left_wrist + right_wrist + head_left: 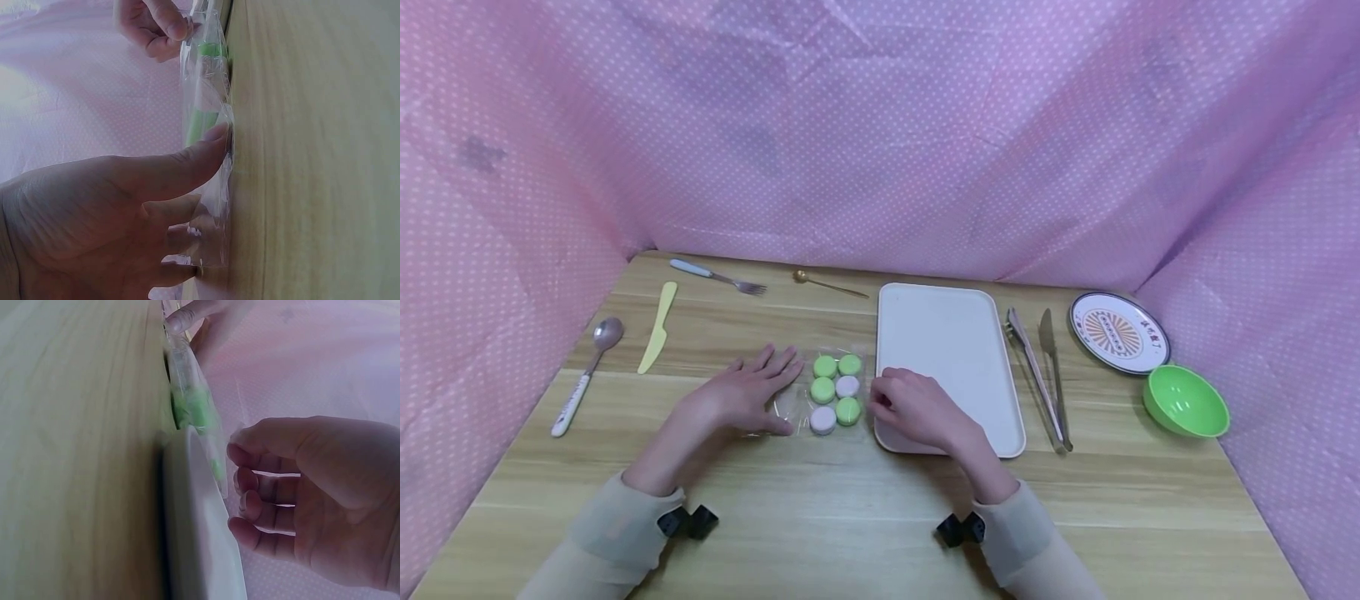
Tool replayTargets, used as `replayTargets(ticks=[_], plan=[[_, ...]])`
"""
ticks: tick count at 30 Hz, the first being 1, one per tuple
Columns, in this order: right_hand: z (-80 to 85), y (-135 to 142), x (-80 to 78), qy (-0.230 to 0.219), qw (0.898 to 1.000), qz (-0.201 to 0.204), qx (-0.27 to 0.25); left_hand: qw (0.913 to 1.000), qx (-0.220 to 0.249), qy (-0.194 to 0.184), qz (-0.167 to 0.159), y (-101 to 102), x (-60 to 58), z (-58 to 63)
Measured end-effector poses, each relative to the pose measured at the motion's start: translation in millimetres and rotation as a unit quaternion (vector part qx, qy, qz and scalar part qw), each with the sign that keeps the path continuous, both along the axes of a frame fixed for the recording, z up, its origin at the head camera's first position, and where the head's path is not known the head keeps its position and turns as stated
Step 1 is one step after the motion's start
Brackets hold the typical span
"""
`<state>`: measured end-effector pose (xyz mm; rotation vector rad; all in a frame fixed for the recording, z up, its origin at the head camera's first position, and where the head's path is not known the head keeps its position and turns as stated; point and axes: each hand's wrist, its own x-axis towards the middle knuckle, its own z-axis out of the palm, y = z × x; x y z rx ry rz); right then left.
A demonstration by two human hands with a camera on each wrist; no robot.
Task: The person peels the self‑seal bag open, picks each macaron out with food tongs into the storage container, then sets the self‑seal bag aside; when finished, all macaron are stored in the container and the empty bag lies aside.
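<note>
Between the hands, a clear plastic package (792,403) of round green and lilac pieces (823,390) is touched by the spread left hand (743,398). Whether its edge is pinched by the curled right hand (919,407) cannot be told.

Backdrop: creased pink dotted cloth (880,167) | Furniture: wood-grain tabletop (820,517)

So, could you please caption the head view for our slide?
Left hand spread on clear packet of green and lilac rounds, right hand over white tray.
</note>
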<state>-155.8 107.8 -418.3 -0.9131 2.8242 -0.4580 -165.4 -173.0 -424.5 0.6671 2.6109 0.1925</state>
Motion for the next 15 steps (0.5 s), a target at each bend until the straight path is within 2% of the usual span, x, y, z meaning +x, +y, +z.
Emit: replayTargets(ticks=[15], plan=[[-1.9,-9.4,-3.4,-0.009,1.000,-0.007,-0.014,1.0000,0.003,-0.006,0.004,1.6,1.0,3.3]])
